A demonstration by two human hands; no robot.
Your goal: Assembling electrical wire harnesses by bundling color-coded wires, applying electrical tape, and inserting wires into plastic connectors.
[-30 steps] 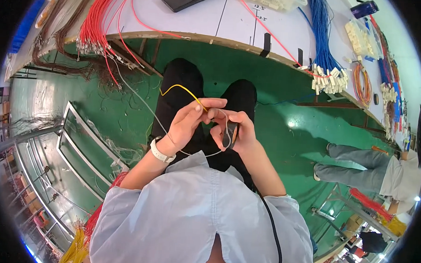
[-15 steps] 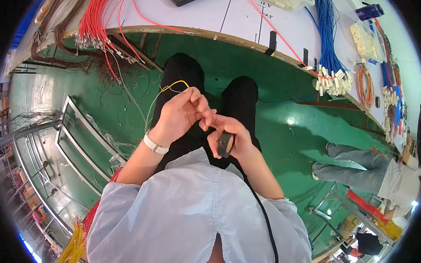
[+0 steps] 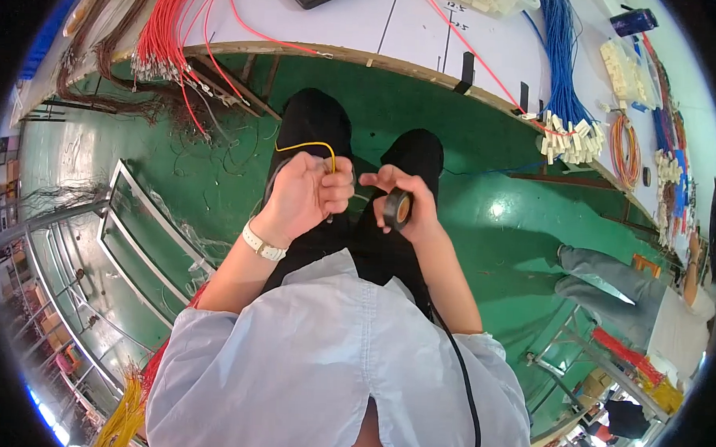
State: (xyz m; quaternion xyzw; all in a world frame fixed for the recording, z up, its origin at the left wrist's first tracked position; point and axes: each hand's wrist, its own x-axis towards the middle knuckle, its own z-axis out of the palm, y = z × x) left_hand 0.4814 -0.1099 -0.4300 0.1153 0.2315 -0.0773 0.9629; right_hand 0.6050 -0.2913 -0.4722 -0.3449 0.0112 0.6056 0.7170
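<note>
Above my lap, my left hand is closed around a yellow wire, which loops out above the fingers toward my left knee. A grey wire lies partly hidden behind the same hand. A short way to the right, my right hand has its fingers curled around a roll of black tape, the round side turned toward me. The two hands are apart. A white watch is on my left wrist.
A white-topped table runs across ahead of my knees. On it hang red wires at left and blue wires with white connectors at right. A metal frame stands on the left; another person is at right.
My hands have moved apart from each other. The yellow wire now stands up through my left fist, and the tape roll has turned so its round side shows more.
</note>
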